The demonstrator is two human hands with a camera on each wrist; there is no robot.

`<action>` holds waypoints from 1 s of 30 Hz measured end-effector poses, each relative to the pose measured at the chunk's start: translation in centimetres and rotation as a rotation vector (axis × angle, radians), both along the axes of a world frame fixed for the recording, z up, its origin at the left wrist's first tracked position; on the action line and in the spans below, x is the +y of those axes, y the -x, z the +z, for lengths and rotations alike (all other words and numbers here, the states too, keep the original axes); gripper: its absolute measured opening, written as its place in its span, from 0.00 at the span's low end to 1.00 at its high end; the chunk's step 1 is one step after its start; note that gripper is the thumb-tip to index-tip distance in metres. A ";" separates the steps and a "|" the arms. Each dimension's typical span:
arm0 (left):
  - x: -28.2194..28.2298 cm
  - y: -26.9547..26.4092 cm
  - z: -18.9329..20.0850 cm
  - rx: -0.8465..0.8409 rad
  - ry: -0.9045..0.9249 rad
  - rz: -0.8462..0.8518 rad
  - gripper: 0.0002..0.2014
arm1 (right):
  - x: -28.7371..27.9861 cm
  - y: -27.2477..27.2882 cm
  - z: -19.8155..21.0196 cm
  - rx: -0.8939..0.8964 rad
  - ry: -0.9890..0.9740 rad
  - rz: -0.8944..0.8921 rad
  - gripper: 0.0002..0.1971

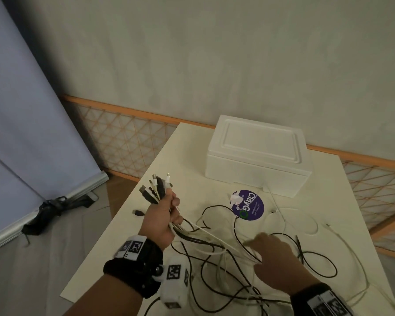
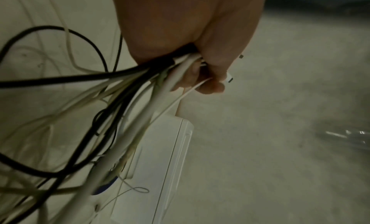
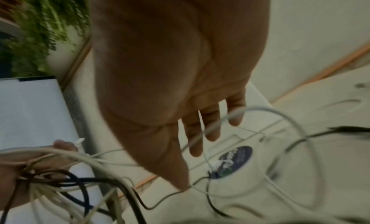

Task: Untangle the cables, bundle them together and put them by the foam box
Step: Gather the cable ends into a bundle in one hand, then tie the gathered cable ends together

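Many cables (image 1: 217,245), black and white, gathered at plug ends in left hand (image 1: 163,215), fist wrapped tight round bunch, raised above white table (image 1: 128,224). Loose lengths trailing in tangled loops across tabletop. Right hand (image 1: 276,258) spread wide, fingers (image 3: 195,137) straight over loops, gripping nothing. Foam box (image 1: 255,156) at table's far side, lid on; purple round sticker (image 1: 249,206) just before it.

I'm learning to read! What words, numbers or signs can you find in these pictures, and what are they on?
"ClayG": white letters on the round purple sticker on the white table.
Smaller white lines under it on the sticker: too small to read.
Black-and-white square code tags on the black wristbands: patterns, not words.
White foam box: no writing visible.
Wrist views: sticker too blurred.
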State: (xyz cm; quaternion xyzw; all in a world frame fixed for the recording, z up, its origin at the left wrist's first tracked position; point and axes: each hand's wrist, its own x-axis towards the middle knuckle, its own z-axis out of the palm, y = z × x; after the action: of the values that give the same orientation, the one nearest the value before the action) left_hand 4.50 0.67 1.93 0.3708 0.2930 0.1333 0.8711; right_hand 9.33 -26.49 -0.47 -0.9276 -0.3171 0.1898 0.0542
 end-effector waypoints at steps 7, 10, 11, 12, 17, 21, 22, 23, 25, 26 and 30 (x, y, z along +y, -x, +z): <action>-4.4 1.6 2.5 0.003 -0.196 -0.199 0.15 | 9.0 1.8 6.0 0.346 -0.662 0.048 0.40; -4.5 2.2 3.2 0.001 -0.353 -0.219 0.07 | 11.6 2.8 5.1 0.472 -0.747 0.024 0.35; -4.0 2.4 3.2 -0.020 -0.359 -0.224 0.07 | 11.8 3.0 4.8 0.480 -0.736 0.010 0.35; -3.6 2.6 3.3 -0.020 -0.347 -0.222 0.12 | 11.7 3.3 4.6 0.455 -0.703 0.016 0.35; -1.0 3.1 3.0 0.024 0.082 0.005 0.15 | 9.2 2.6 3.0 0.145 -0.402 0.108 0.32; 2.1 3.0 3.0 0.008 0.163 0.153 0.20 | 5.3 1.2 1.8 0.003 -0.259 0.073 0.11; 3.3 3.0 3.3 -0.015 0.172 0.198 0.20 | 3.9 0.7 1.6 -0.026 -0.199 0.034 0.10; 4.7 3.1 3.5 -0.026 0.184 0.251 0.20 | 2.4 0.3 1.5 -0.047 -0.129 -0.021 0.10; 7.3 3.2 3.8 0.001 0.207 0.324 0.21 | -0.4 -0.4 1.9 -0.100 -0.002 -0.101 0.10; 8.1 3.1 3.7 0.026 0.220 0.338 0.22 | -1.4 -0.7 2.3 -0.138 0.034 -0.111 0.10; 7.5 1.7 0.5 0.116 0.140 0.254 0.19 | -3.0 -2.6 2.5 -0.258 0.080 -0.165 0.12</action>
State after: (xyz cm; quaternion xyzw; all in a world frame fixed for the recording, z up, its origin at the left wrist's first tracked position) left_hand 2.76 8.14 2.39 0.2763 0.3960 0.2002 0.8525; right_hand 11.93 -29.54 2.04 -0.9687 -0.2361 0.0763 -0.0084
